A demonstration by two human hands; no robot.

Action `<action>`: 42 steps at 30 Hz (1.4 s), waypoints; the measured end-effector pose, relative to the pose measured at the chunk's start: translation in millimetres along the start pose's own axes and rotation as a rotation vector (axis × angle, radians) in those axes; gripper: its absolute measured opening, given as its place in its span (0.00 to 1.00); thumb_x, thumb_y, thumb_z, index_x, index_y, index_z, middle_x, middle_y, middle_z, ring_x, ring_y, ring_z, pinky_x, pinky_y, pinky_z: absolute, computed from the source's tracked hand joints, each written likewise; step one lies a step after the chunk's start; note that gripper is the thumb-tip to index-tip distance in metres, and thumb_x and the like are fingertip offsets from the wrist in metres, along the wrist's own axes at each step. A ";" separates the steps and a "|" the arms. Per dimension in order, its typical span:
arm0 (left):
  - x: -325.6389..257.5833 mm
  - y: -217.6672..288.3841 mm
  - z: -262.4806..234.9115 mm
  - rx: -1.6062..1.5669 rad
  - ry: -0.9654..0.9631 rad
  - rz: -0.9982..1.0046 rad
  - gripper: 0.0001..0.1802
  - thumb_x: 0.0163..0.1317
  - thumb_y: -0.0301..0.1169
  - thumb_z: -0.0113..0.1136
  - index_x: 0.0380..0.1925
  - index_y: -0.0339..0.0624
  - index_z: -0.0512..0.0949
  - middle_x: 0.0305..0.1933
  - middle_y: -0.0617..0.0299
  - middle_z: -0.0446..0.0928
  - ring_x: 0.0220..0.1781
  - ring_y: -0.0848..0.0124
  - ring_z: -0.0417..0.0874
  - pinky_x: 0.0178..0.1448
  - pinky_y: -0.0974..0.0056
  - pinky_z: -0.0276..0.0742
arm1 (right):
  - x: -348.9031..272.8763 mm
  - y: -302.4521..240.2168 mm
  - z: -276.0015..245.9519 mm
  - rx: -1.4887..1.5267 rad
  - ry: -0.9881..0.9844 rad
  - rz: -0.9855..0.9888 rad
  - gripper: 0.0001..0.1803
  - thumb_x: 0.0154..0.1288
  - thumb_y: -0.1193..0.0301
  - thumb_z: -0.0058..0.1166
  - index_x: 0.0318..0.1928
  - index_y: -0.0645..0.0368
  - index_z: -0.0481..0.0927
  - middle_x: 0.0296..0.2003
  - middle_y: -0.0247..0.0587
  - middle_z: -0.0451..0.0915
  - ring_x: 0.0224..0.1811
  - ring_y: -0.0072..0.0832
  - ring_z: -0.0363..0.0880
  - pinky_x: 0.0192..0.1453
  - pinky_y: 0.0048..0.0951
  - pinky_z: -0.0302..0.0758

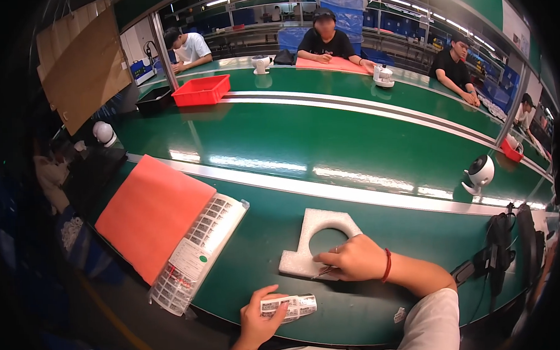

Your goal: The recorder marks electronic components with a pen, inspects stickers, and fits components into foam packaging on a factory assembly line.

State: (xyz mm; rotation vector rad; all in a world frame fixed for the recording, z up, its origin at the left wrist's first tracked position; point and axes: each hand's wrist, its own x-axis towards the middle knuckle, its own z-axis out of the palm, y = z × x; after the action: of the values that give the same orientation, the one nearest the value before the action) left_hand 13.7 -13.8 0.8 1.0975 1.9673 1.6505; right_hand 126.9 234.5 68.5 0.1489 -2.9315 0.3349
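Observation:
My left hand [260,319] pinches a small strip of printed labels [299,306] between thumb and fingers, low over the green bench. Resting on the bench is a white foam block [295,264] with a large round cut-out. My right hand [352,259], with a red cord at its wrist, lies over the block's near right part. Its fingers are closed around a thin metal tool that looks like tweezers [323,271], mostly hidden by the hand. Whether the tool's tip touches the foam cannot be made out.
Left on the bench, an orange-red sheet [155,213] partly covers a stack of label sheets [211,222]. Black cables and devices [498,254] lie right. Beyond the metal rail, a white camera [479,173] and red bin [202,90] stand on the green conveyor; several people sit across.

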 end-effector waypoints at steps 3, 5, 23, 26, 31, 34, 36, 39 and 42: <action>1.8 1.6 2.5 0.016 -0.017 0.004 0.22 0.57 0.27 0.67 0.51 0.35 0.72 0.39 0.56 0.85 0.37 0.71 0.87 0.43 0.67 0.82 | -3.4 5.4 -2.5 -0.027 0.078 -0.026 0.09 0.55 0.62 0.62 0.31 0.52 0.78 0.23 0.33 0.81 0.20 0.34 0.79 0.21 0.35 0.73; 2.3 0.7 2.5 0.031 0.011 0.023 0.22 0.57 0.25 0.67 0.50 0.34 0.72 0.38 0.55 0.85 0.37 0.71 0.87 0.43 0.67 0.82 | -1.7 1.2 -15.1 -0.109 0.222 -0.095 0.07 0.54 0.66 0.63 0.35 0.50 0.83 0.21 0.29 0.80 0.18 0.29 0.77 0.20 0.29 0.71; 0.3 -1.2 1.3 0.031 0.025 -0.002 0.21 0.55 0.23 0.67 0.48 0.33 0.73 0.38 0.53 0.85 0.38 0.70 0.86 0.45 0.67 0.81 | -4.5 -1.2 2.7 -0.028 0.008 -0.035 0.09 0.57 0.63 0.60 0.25 0.52 0.78 0.20 0.37 0.79 0.21 0.37 0.79 0.23 0.36 0.73; 1.3 -0.1 1.6 0.016 0.029 -0.013 0.21 0.55 0.23 0.68 0.48 0.33 0.73 0.38 0.53 0.85 0.38 0.70 0.86 0.45 0.67 0.81 | -2.1 -0.4 1.3 0.004 -0.040 -0.025 0.07 0.58 0.63 0.59 0.28 0.51 0.79 0.21 0.37 0.80 0.22 0.38 0.80 0.24 0.35 0.74; 2.5 -6.1 3.1 0.014 0.044 -0.031 0.21 0.55 0.24 0.68 0.49 0.34 0.73 0.39 0.54 0.85 0.39 0.70 0.87 0.44 0.67 0.81 | -5.5 -6.3 1.5 -0.073 -0.130 0.024 0.08 0.58 0.65 0.54 0.31 0.56 0.79 0.19 0.43 0.80 0.21 0.40 0.81 0.23 0.40 0.74; 3.0 -3.7 0.6 0.010 0.064 -0.021 0.21 0.55 0.25 0.68 0.49 0.35 0.74 0.39 0.56 0.85 0.39 0.71 0.87 0.44 0.67 0.82 | 0.2 -8.9 2.6 -0.112 -0.089 0.015 0.06 0.58 0.69 0.50 0.28 0.57 0.77 0.18 0.42 0.79 0.18 0.38 0.80 0.19 0.39 0.73; 0.1 -2.3 -1.9 0.019 0.010 -0.043 0.21 0.56 0.26 0.68 0.50 0.37 0.74 0.39 0.57 0.86 0.39 0.70 0.87 0.44 0.67 0.82 | -0.3 -12.6 7.5 -0.108 -0.045 0.027 0.08 0.58 0.66 0.52 0.27 0.56 0.75 0.16 0.40 0.78 0.17 0.38 0.78 0.18 0.39 0.72; -1.0 -4.4 -2.3 0.050 -0.026 -0.038 0.22 0.57 0.29 0.68 0.51 0.40 0.74 0.39 0.58 0.86 0.40 0.69 0.88 0.44 0.66 0.83 | -0.1 -11.8 9.0 -0.118 -0.094 0.035 0.11 0.55 0.62 0.56 0.26 0.55 0.75 0.16 0.40 0.77 0.17 0.39 0.79 0.20 0.40 0.73; -8.0 -11.9 -3.3 0.056 -0.018 -0.033 0.22 0.58 0.31 0.67 0.53 0.43 0.74 0.41 0.57 0.85 0.41 0.67 0.87 0.45 0.65 0.82 | 2.7 -15.4 13.5 -0.102 -0.101 0.081 0.11 0.50 0.60 0.62 0.27 0.52 0.77 0.15 0.38 0.77 0.18 0.37 0.80 0.22 0.37 0.75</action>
State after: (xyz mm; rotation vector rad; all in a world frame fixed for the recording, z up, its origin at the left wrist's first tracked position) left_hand 12.5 -22.2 -11.3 1.0902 2.0208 1.5726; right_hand 123.7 216.2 59.3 0.0328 -3.0522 0.1938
